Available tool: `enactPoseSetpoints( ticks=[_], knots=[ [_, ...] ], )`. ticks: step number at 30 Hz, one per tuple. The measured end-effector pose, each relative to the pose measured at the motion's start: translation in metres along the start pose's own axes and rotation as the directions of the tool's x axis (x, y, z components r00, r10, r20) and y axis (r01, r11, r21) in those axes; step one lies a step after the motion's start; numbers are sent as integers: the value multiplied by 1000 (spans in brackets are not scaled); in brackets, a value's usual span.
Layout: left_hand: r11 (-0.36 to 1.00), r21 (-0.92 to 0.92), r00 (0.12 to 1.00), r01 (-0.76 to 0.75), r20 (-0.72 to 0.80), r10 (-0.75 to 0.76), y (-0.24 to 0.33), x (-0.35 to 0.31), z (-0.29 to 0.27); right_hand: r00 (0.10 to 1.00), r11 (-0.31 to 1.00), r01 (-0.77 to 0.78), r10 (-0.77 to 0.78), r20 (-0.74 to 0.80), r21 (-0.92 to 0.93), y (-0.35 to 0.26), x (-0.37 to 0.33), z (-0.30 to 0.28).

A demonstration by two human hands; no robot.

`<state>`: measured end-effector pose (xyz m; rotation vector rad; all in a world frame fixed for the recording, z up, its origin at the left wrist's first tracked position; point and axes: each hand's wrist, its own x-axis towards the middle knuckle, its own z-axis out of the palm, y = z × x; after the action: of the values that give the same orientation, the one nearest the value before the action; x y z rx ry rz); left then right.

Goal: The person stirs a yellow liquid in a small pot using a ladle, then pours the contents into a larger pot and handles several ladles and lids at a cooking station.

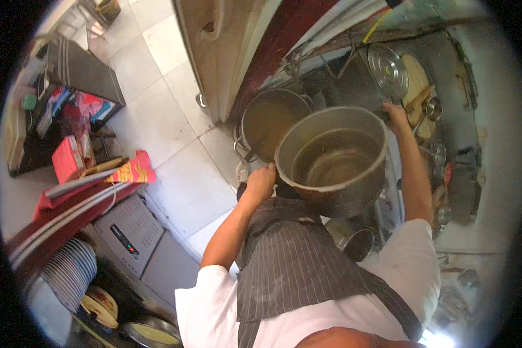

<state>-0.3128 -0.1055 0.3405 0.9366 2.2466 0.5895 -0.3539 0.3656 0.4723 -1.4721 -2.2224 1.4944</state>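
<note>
I hold a large deep metal pot (347, 202) in front of my apron, its wide mouth turned up and tilted so the inside shows. The inner wall is dull grey with a brownish band lower down. My left hand (262, 181) is closed at the pot's near left side, where the handle is mostly hidden by the fingers. On the far right side, my right hand (396, 118) grips the dark handle at the rim. Just beyond the pot stands a second large pot (243, 129) with side handles and a brownish inside, partly covered by the held one.
A door (206, 64) with a curtain stands ahead. Along the right, a counter carries a round metal lid (388, 71), a board (413, 81) and utensils. To the left are a dark shelf (84, 61), a white appliance (134, 232) and stacked plates (69, 272). A dark pan (359, 243) lies below the pot.
</note>
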Motion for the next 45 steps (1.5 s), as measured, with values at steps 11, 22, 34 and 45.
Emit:
enactPoseSetpoints(
  ticks=[11, 22, 34, 45],
  knots=[
    [901, 366, 815, -235, -431, 388, 73, 77, -84, 987, 887, -80, 134, -86, 455, 39, -179, -155],
    [819, 460, 922, 342, -332, -199, 20, 88, -40, 913, 858, 40, 177, -367, 512, 62, -283, -174],
    [-247, -824, 820, 510, 553, -150, -24, 165, 124, 665, 976, -106, 211, -717, 189, 237, -306, -243],
    [963, 36, 954, 268, -148, -260, -6, 3, 54, 711, 859, -97, 413, -569, 503, 260, -297, -228]
  ],
)
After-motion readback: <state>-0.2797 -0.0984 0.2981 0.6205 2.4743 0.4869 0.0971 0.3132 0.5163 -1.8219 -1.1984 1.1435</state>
